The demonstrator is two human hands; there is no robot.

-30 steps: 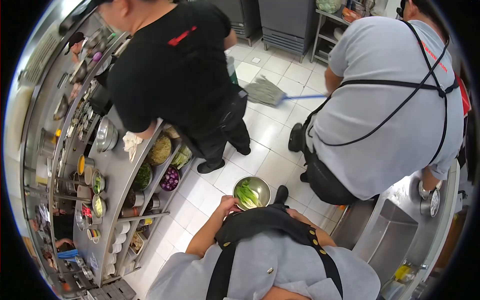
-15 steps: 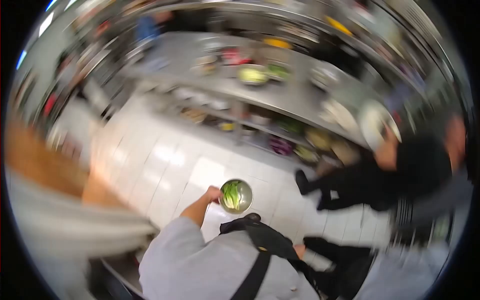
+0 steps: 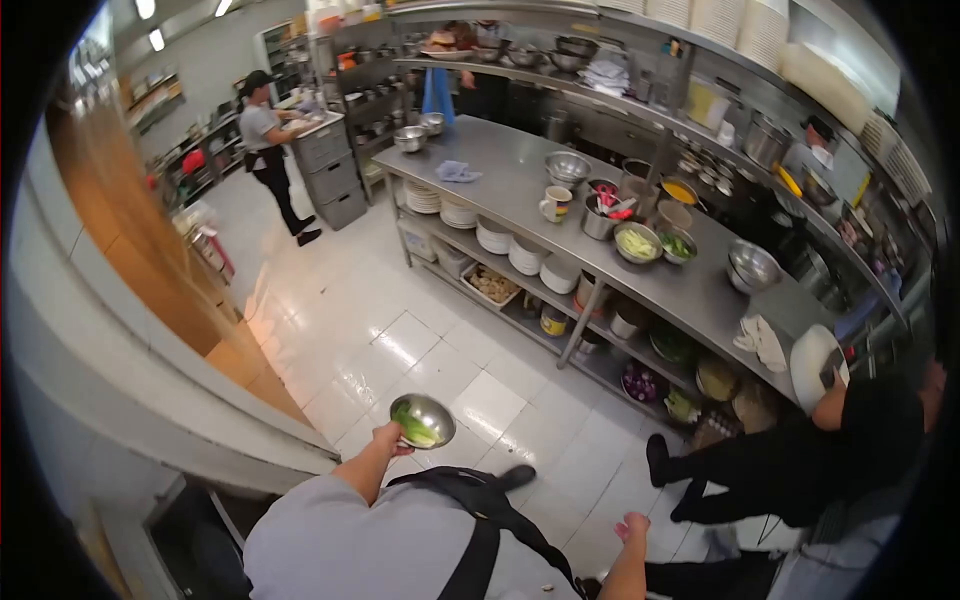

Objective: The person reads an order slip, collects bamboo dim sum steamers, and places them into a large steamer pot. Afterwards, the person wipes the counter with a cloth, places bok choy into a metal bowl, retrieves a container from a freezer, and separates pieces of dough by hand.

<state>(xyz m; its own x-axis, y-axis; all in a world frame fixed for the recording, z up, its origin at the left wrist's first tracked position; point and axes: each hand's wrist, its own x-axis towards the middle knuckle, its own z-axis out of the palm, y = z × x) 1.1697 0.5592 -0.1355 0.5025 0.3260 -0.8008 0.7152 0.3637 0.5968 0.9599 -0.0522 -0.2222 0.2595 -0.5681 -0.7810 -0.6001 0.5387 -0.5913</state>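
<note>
My left hand (image 3: 390, 438) grips the rim of a metal bowl (image 3: 443, 410) in front of my body, above the floor. Inside the bowl lie pale green lettuce leaves (image 3: 415, 428). My right hand (image 3: 632, 526) is held low at my right side, nothing visible in it, its fingers loosely apart. It touches nothing that I can see. Closest to it is the dark-clothed leg of a person on the right.
A long steel counter (image 3: 500, 170) carries bowls, a mug (image 3: 556, 203) and a cloth (image 3: 762, 342); plates stand beneath. A co-worker (image 3: 850, 440) on the right holds a white board (image 3: 812, 365). Another person (image 3: 265, 150) works farther off. An orange-brown doorway edge (image 3: 150, 240) stands left.
My view has turned and is sharper. The metal bowl with lettuce has moved left and up in view with my left hand. My right hand shows more plainly, away from my body.
</note>
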